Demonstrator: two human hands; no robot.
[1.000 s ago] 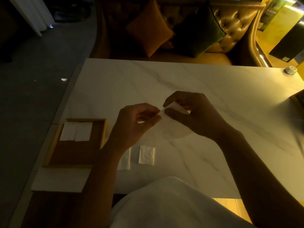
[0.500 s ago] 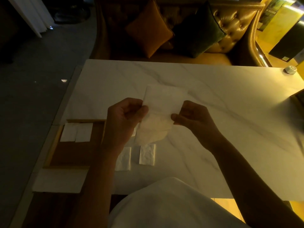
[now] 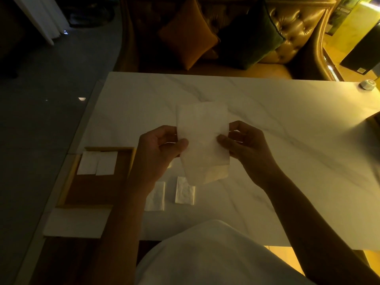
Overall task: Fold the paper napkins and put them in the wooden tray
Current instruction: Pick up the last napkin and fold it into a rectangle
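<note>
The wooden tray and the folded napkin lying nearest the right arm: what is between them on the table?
In the head view, another folded napkin lies between the wooden tray and that napkin; the left forearm crosses above the gap.

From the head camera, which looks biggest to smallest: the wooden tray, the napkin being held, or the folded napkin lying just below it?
1. Wooden tray
2. Held napkin, pinched between the left hand and right hand; raised nearer the camera, so it may look oversized.
3. Folded napkin on the table, clearly smallest.
</note>
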